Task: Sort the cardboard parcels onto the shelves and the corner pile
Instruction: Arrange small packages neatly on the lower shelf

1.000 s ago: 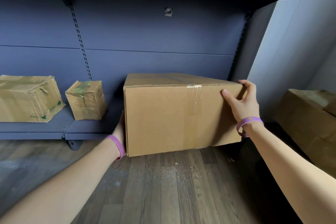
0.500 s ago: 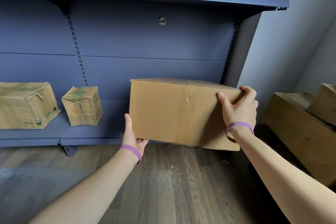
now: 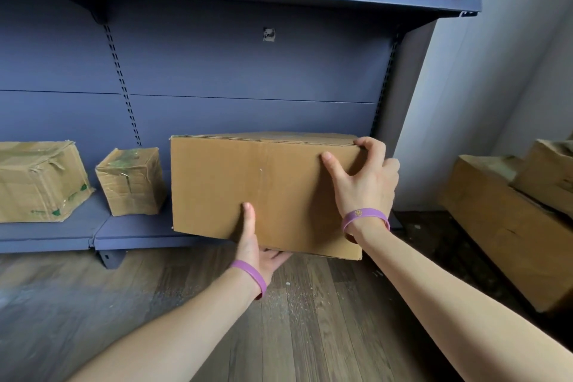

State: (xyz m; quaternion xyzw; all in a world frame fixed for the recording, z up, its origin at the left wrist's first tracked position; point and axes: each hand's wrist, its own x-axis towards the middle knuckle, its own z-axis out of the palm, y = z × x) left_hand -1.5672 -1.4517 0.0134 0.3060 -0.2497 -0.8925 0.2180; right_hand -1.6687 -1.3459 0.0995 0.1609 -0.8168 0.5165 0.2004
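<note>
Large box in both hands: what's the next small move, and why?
Probably slide the large box forward onto the bottom shelf: the left hand supports it from below, the right hand grips its top corner, and its near bottom edge hangs off the shelf front.

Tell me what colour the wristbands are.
Purple, both the left wristband and the right wristband; they show best in the head view.
</note>
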